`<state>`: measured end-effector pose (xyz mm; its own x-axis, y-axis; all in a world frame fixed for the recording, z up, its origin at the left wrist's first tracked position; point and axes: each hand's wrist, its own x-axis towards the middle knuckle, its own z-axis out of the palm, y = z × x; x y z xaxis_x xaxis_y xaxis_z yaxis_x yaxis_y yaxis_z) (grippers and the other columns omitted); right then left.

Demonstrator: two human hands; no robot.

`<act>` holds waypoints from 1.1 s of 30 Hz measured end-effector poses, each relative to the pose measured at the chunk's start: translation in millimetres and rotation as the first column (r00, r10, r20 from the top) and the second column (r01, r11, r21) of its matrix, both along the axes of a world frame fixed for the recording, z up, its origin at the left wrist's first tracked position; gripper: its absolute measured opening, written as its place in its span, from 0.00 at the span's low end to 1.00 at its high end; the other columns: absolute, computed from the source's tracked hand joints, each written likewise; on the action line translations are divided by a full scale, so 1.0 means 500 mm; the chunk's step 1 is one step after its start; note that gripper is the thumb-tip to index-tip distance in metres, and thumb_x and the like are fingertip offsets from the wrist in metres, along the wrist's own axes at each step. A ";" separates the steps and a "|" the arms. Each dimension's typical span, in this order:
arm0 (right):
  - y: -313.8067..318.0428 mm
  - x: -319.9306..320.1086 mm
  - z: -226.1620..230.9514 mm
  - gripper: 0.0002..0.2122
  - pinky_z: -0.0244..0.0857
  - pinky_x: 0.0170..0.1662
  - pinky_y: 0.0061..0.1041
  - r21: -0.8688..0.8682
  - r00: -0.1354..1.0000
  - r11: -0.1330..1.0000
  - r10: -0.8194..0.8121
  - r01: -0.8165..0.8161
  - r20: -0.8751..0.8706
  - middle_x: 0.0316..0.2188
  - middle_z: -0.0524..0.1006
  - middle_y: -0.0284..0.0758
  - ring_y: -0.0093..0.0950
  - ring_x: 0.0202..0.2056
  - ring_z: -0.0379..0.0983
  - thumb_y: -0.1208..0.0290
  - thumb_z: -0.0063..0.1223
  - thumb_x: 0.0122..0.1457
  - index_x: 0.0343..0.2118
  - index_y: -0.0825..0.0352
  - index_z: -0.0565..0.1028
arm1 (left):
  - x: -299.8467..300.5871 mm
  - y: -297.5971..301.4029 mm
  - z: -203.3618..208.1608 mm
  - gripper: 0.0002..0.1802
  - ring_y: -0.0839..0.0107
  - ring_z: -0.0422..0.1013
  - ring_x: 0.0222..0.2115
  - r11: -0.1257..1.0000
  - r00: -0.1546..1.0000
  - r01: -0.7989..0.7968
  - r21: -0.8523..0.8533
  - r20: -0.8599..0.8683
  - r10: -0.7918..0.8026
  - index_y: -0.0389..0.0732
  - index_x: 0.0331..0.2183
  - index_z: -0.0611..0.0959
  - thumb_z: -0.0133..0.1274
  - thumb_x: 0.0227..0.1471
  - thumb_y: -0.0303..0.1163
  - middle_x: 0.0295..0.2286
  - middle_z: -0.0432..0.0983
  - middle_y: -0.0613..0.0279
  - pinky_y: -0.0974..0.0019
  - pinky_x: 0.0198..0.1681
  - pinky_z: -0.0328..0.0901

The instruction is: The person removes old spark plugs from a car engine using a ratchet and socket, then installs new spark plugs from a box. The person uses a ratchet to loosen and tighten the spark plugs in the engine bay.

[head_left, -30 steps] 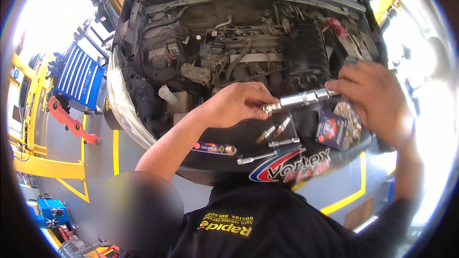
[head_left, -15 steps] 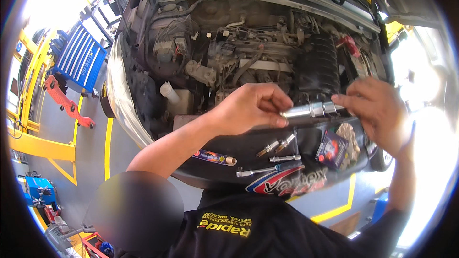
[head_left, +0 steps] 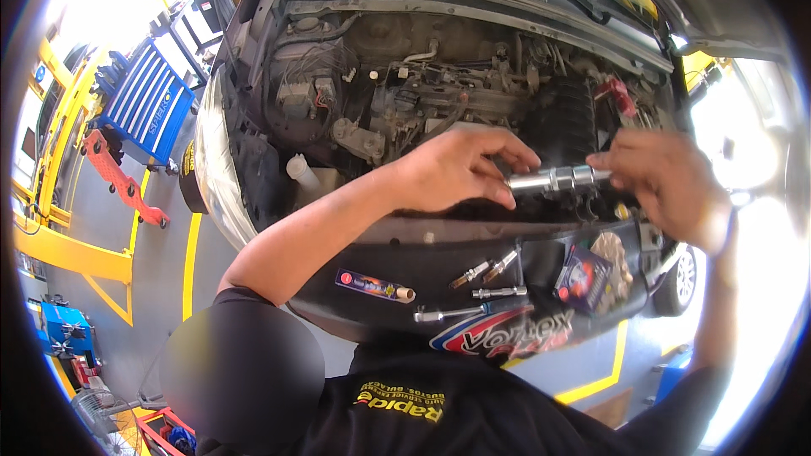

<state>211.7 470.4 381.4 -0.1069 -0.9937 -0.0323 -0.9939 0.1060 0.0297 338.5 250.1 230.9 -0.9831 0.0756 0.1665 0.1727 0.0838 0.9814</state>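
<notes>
Above the front edge of the engine bay, a shiny metal socket tool (head_left: 553,179) lies level between my hands. Its right end is pinched in the fingers of my right hand (head_left: 667,181). The thumb and fingers of my left hand (head_left: 452,171) curl round its left end. Below, on the dark bumper cover (head_left: 389,255), rest two spark plugs (head_left: 486,270), a short extension bar (head_left: 500,292) and a ratchet (head_left: 452,313). A long narrow spark plug box (head_left: 373,284) lies to their left. To their right is another small box (head_left: 583,277) beside a crumpled rag (head_left: 615,255).
The engine (head_left: 448,89) with its black ribbed cover (head_left: 557,114) fills the bay ahead. A white-capped reservoir (head_left: 302,171) stands at left. Further left are a blue tool cabinet (head_left: 148,105), a red creeper (head_left: 122,177) and a yellow lift arm (head_left: 76,253).
Both hands and the socket tool have moved slightly up and right in view. The thumb and fingers of my left hand have spread a little wider around the tool's end.
</notes>
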 end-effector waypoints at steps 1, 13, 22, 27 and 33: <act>-0.008 -0.006 -0.003 0.17 0.66 0.35 0.34 -0.046 0.996 0.997 0.063 -0.066 -0.067 0.26 0.73 0.40 0.38 0.31 0.73 0.88 0.49 0.44 0.40 0.72 0.79 | -0.009 -0.011 -0.002 0.27 0.69 0.78 0.39 0.998 1.000 0.028 0.060 0.006 -0.028 0.40 0.51 0.77 0.57 0.49 0.14 0.42 0.76 0.56 0.67 0.45 0.71; -0.160 -0.181 -0.047 0.06 0.65 0.46 0.36 -0.073 0.988 0.997 -0.035 0.025 -0.150 0.33 0.77 0.36 0.36 0.39 0.74 0.74 0.55 0.56 0.36 0.64 0.80 | -0.176 -0.140 -0.034 0.29 0.66 0.78 0.41 0.940 0.997 -0.063 -0.334 0.022 0.075 0.47 0.56 0.74 0.60 0.51 0.28 0.45 0.79 0.57 0.61 0.49 0.70; -0.501 -0.327 -0.135 0.06 0.70 0.38 0.39 0.265 0.871 0.929 -0.107 0.260 -0.479 0.33 0.80 0.44 0.41 0.38 0.77 0.71 0.62 0.52 0.31 0.67 0.82 | -0.420 -0.331 -0.164 0.25 0.63 0.75 0.46 0.847 0.956 -0.276 -0.454 -0.041 0.289 0.38 0.50 0.79 0.62 0.49 0.29 0.43 0.80 0.53 0.61 0.52 0.66; -0.586 -0.355 -0.222 0.06 0.73 0.37 0.38 0.329 0.856 0.903 -0.075 0.276 -0.512 0.34 0.82 0.42 0.39 0.37 0.80 0.73 0.64 0.51 0.32 0.67 0.83 | -0.475 -0.370 -0.261 0.23 0.62 0.75 0.44 0.844 0.958 -0.241 -0.479 0.019 0.285 0.38 0.48 0.80 0.63 0.48 0.29 0.41 0.81 0.52 0.59 0.49 0.66; -0.636 -0.367 -0.279 0.08 0.74 0.38 0.35 0.405 0.884 0.885 -0.016 0.230 -0.467 0.35 0.83 0.39 0.36 0.39 0.80 0.76 0.65 0.48 0.33 0.65 0.83 | -0.487 -0.385 -0.302 0.19 0.55 0.76 0.42 0.751 0.957 -0.220 -0.622 0.010 0.288 0.37 0.43 0.82 0.63 0.48 0.31 0.39 0.81 0.48 0.55 0.48 0.66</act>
